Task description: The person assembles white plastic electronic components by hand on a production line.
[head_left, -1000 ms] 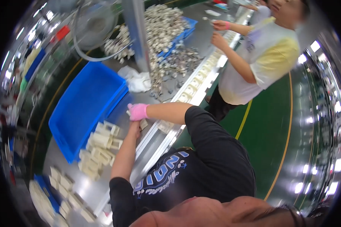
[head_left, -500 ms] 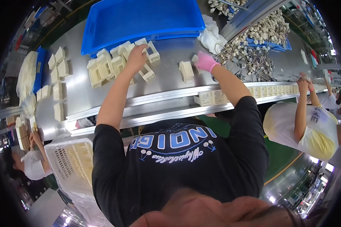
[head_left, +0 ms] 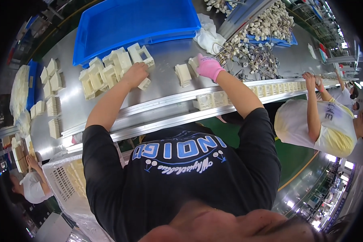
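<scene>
Left hand has slid down onto a cream plastic part, fingers curled over it; gloved right hand grips another part. Crowded stack may topple if nudged.

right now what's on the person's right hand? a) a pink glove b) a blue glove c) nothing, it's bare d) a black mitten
a, the right hand wears a pink glove and rests on a cream plastic part on the metal table, while the left hand is bare among the cluster of cream plastic parts.
</scene>
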Available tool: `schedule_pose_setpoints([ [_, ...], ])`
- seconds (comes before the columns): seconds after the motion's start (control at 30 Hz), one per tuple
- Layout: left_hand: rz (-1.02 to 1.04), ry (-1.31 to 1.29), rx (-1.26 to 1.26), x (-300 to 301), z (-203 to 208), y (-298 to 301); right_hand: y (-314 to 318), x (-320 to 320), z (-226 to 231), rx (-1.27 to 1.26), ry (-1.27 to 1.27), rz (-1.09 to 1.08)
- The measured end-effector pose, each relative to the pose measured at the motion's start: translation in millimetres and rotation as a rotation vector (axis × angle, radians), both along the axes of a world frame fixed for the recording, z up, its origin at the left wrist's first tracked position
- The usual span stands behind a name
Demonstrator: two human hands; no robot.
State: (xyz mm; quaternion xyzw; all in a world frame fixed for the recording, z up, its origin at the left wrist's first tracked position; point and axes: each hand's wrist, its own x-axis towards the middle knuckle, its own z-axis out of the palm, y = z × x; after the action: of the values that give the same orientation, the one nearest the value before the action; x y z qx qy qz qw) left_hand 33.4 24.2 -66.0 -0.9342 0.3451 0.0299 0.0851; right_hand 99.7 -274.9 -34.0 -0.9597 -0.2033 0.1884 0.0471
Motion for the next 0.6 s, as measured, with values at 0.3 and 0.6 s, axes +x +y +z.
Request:
schedule_pose_setpoints([
  [0.3,0.747,-0.093,-1.163,-5.4,56.2,-61.7,-6.8,-12.9,54.8,0.852,0.353,-0.22],
  [0.6,1.013,0.924,-1.865,-30.6,42.0,-116.9,16.6,-70.7,73.5,1.021,0.734,-0.219],
])
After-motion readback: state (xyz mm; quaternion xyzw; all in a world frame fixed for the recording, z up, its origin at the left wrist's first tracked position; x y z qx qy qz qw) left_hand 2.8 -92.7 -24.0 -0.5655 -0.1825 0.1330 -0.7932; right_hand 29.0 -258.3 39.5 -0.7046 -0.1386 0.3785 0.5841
